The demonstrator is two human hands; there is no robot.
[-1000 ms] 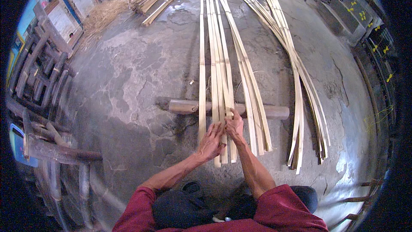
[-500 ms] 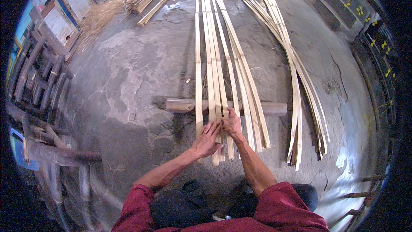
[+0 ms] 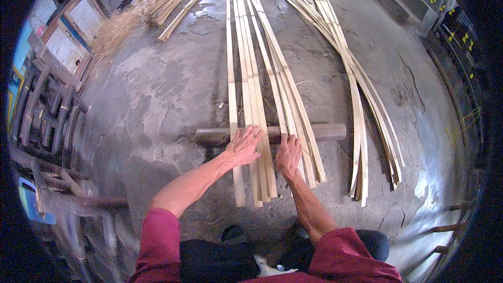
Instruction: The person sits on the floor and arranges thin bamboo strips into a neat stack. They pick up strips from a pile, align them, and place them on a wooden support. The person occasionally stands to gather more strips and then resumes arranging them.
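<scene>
Long pale bamboo strips (image 3: 250, 84) run away from me in a loose fan, their near parts resting across a thick bamboo pole (image 3: 212, 136) that lies crosswise on the floor. My left hand (image 3: 243, 147) lies over the left group of strips beside the pole, fingers stretched out and the thumb apart. Just to its right, my right hand (image 3: 288, 154) has its fingers bent down around a bamboo strip (image 3: 276, 94) at the pole. The palm side of this hand is hidden, so I cannot see how many strips are in it.
A second bundle of strips (image 3: 354, 73) lies crossed on the floor to the right. More strips (image 3: 191, 2) and a heap of straw-like shavings (image 3: 118, 29) are at the far left. Bamboo frames (image 3: 84, 204) stand along the left side. The concrete floor (image 3: 146, 99) is cracked.
My hands were close together on the strips; they are now apart. The left has moved up and left and flattened out, while the right has shifted slightly down and right.
</scene>
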